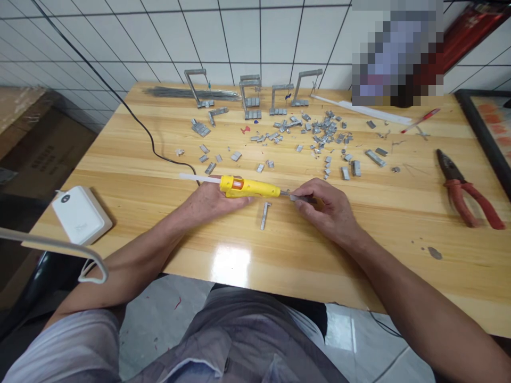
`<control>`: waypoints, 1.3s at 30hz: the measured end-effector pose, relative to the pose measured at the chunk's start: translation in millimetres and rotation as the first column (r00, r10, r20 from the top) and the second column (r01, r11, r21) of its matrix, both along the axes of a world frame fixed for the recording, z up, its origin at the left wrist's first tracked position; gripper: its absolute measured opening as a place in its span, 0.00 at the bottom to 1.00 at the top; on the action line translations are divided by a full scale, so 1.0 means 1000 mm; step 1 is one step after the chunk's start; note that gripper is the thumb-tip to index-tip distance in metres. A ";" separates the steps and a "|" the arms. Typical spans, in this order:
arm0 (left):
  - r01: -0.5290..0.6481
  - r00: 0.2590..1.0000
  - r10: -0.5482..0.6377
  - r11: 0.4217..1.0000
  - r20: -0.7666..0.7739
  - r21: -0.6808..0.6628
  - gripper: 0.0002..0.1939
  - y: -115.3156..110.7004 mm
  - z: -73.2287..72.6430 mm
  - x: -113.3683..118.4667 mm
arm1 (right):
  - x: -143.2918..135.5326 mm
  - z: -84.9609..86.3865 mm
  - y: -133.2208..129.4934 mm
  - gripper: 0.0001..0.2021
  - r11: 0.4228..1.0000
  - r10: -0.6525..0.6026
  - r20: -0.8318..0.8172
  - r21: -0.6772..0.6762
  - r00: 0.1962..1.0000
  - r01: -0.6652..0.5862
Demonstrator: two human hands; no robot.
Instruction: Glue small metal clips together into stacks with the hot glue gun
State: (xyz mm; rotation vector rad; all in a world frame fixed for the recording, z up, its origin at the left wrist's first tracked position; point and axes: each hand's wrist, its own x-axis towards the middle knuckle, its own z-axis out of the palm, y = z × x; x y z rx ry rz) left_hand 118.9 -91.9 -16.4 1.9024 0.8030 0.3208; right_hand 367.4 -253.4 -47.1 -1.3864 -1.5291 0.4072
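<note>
left hand [217, 198] is clasped round the glue gun [255, 188]; right hand [328, 206] pinches a grey piece [305, 199] between thumb and fingers, at the nozzle [285, 192]. a slip there could smear glue or burn skin.

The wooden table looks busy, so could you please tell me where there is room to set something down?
Bare wood lies between the right hand and the pliers, and between the white box and the black cable. It is crowded nearer the tiled wall, where loose metal pieces lie and small metal frames stand.
</note>
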 end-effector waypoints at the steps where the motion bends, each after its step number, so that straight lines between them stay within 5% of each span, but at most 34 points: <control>1: 0.004 1.000 -0.004 1.000 -0.017 0.008 0.22 0.000 0.001 0.000 | 0.000 0.000 0.000 0.04 1.000 0.000 0.002 -0.006 1.000 0.000; 12: 0.032 0.995 -0.028 0.999 -0.101 0.036 0.24 -0.001 0.006 0.001 | 0.000 0.000 0.000 0.04 1.000 0.012 0.005 0.017 1.000 -0.012; 39: 0.059 0.998 -0.057 0.997 -0.032 0.047 0.23 -0.001 0.005 0.002 | 0.000 0.000 0.000 0.03 1.000 0.012 0.008 -0.003 1.000 -0.012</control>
